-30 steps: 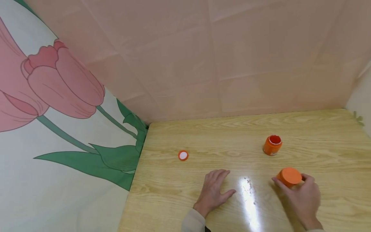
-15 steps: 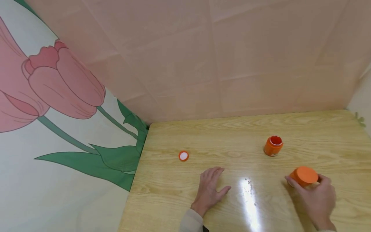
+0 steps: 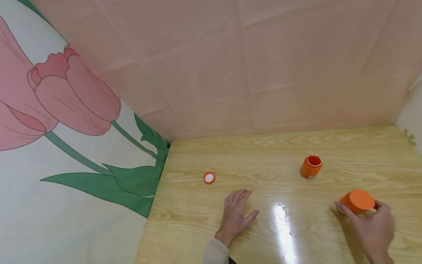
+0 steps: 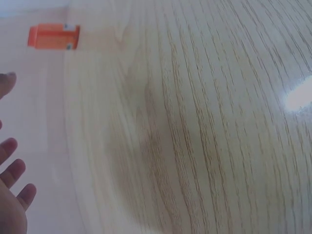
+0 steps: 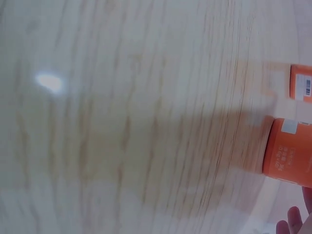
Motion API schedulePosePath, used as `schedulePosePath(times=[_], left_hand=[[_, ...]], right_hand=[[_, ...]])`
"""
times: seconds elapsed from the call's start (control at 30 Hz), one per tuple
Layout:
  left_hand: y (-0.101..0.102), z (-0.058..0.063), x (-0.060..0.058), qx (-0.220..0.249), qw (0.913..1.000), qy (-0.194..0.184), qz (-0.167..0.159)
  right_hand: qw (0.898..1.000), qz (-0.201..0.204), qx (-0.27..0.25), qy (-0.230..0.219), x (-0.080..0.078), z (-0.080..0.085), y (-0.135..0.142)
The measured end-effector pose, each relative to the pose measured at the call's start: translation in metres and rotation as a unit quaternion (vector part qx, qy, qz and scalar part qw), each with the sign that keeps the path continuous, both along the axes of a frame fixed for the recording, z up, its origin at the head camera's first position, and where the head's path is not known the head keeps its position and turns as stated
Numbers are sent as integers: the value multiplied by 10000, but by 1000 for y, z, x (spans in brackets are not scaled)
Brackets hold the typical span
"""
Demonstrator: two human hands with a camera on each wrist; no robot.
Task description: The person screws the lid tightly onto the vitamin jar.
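My right hand (image 3: 377,228) grips an orange jar (image 3: 361,200) between thumb and fingers at the table's right side, its flat orange end facing up. In the right wrist view this labelled jar (image 5: 291,153) has its lower edge right at the tabletop. Behind it stands a smaller orange jar (image 3: 310,168), uncovered, its inside red. My left hand (image 3: 233,215) hovers with fingers spread and thumb out, holding nothing. Beyond its fingertips, a little to the left, a round orange lid (image 3: 209,178) shows its white inner face.
The wood-grain table (image 3: 263,157) carries a bright glare streak in front. A pinkish-beige cloth (image 3: 214,73) hangs along its back edge, and a tulip-print cloth (image 3: 99,190) lines the left side. At the far right is another pale cloth (image 3: 413,113).
My right hand has carried the larger orange jar to the right. My left hand has drifted slightly left, still spread. The smaller jar and the lid stay in place.
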State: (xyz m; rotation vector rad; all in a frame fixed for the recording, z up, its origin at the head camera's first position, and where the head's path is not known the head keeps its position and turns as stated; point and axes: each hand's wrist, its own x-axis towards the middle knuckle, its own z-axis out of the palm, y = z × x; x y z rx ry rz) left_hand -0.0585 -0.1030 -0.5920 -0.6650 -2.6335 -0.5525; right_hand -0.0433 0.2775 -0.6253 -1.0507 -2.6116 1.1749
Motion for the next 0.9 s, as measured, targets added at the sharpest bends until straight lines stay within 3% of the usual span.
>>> schedulePosePath(times=[0.13,0.23,0.4,0.6,0.73,0.9], left_hand=[[-1,1,-1,-30,10000,22,34],[-1,2,-1,-56,10000,4,60],[-2,2,-1,-75,9999,-3,125],[-3,3,-2,-121,9995,-110,271],[-5,3,-3,-164,9990,-162,380],[-7,2,-5,-262,9983,-81,506]], right_hand=[[9997,1,-69,234,3,2,-1],[9968,23,-77,793,7,4,-3],[9833,265,193,1788,10,8,-5],[9536,989,932,2687,5,24,-12],[9349,1398,1058,3087,1,34,-20],[8969,1748,1143,3899,-9,37,-34]])
